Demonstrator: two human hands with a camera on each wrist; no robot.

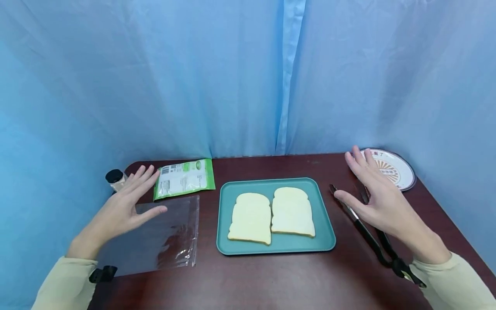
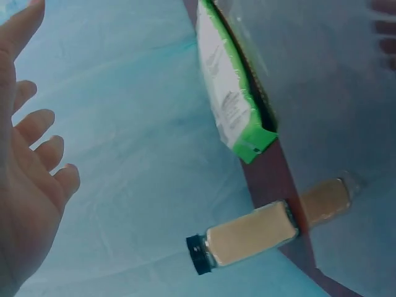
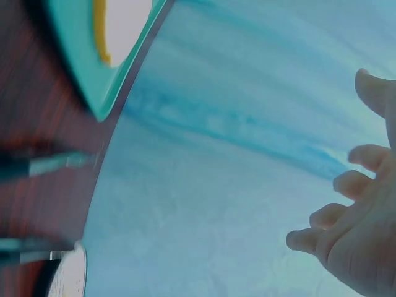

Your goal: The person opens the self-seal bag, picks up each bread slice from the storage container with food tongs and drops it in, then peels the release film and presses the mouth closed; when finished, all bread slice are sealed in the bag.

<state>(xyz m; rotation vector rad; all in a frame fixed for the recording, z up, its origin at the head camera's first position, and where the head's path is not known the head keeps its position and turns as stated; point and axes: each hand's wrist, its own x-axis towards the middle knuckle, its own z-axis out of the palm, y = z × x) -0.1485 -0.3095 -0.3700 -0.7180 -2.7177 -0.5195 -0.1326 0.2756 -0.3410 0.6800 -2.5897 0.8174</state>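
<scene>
Left hand and right hand both lifted over the dark red-brown wooden table, fingers spread and extended, gripping nothing. Palms look turned inward, likely just held clear of everything.

Two pale rectangular bread slices with brown crust edges, left slice and right slice, lie flat on the teal rectangular tray, between the hands. Central spot probably keeps them reachable from either side; tray presumably keeps bread off the wood. Slices sit side by side, seemingly so both faces stay exposed.

Black-and-silver tongs lie under the right hand, arms apart, joined end toward the person, probably for easy pickup. White round plate with printed pattern at far right corner, seemingly parked out of the way.

Left side: clear plastic sheet or bag, can't tell which, flat below the left hand. Behind it, green-and-white packet; black-capped clear jar with tan contents near the edge, likely kept aside to free the middle.
</scene>
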